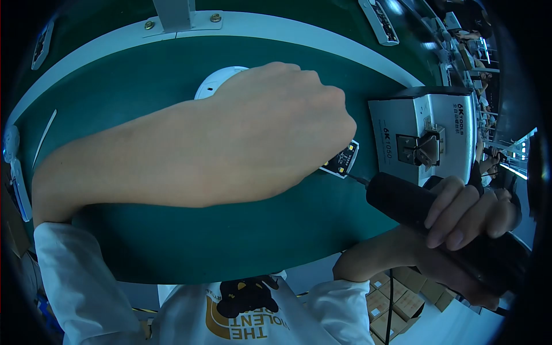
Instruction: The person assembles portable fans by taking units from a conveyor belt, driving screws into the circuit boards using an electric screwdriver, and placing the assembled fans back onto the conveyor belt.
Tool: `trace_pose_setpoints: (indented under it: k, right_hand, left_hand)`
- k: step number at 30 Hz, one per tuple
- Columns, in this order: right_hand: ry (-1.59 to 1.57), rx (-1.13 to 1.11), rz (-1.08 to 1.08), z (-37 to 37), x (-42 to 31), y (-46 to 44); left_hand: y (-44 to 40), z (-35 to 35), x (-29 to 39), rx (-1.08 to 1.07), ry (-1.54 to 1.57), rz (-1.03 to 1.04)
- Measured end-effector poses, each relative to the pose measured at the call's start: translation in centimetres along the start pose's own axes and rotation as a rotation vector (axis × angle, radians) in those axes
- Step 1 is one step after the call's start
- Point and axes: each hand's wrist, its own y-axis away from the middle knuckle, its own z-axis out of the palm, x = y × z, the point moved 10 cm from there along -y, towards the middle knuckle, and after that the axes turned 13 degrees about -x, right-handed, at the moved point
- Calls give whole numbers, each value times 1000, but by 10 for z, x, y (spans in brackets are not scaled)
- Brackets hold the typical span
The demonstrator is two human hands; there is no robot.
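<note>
My left hand [287, 118] reaches across the table, back up, with the fingers curled under and hidden. Out from beneath its knuckles sticks one end of a small black circuit board [344, 163] with pale square chips and a white edge. What the curled fingers grip cannot be seen. In my right hand [466, 215] is a black electric screwdriver [402, 198], fingers wrapped around its body. Its thin bit points left, with the tip at or very near the board's lower corner. A white round part [218, 80] lies partly hidden behind my left forearm.
Right of my left hand stands a boxy screw feeder [425, 135] with a metal outlet. A white rim [322, 43] and a metal post [174, 14] bound the green table [190, 241] at the back. A thin white strip [45, 138] lies left. Cardboard boxes [397, 305] sit below right.
</note>
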Motion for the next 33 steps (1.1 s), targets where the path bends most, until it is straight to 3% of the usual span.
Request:
trace_pose_setpoints:
  k: [2, 3, 6, 8, 10, 11, 13, 16, 20, 22, 26, 27, 29, 30, 33]
  right_hand:
    - [21, -330, -11, 15, -3, -4]
    - [24, -333, -19, 23, -1, -6]
    - [7, -210, -109, 30, -5, -9]
    - [-85, -8, -130, -6, -15, 1]
    - [-106, 64, -231, -31, -35, 10]
    - [-66, 181, -237, -50, -39, 16]
    - [31, 414, -174, -68, -24, 25]
    - [-155, 427, 11, -68, 56, 31]
    - [-63, 367, 30, -53, 74, 31]
    - [-66, 359, 13, -54, 67, 30]
    - [-66, 354, 34, -58, 56, 26]
    - [-71, 345, 33, -61, 56, 25]
    - [-82, 386, 58, -32, 64, 24]
    - [-79, 381, 50, -32, 64, 24]
    - [-30, 397, 53, -34, 61, 26]
  left_hand:
    - [2, -3, 1, 26, 11, 3]
    - [2, -3, 1, 26, 7, 7]
    - [-1, -1, 1, 15, 10, 8]
    - [-7, 3, -3, 9, -9, -12]
    - [3, -24, 6, 304, -28, 105]
    - [-5, -23, -4, 207, -121, -12]
    - [-8, -61, -28, 384, -126, -130]
    - [-49, -94, -75, 331, -217, -416]
    - [-76, -95, -146, 255, -110, -643]
    - [-81, -98, -145, 149, -51, -724]
    - [-126, -113, -108, 379, -384, -435]
    - [-144, -106, -120, 383, -382, -445]
    - [-154, -82, -129, 328, -486, -212]
    - [-165, -81, -135, 173, -466, -288]
    - [-157, -98, -125, 168, -478, -282]
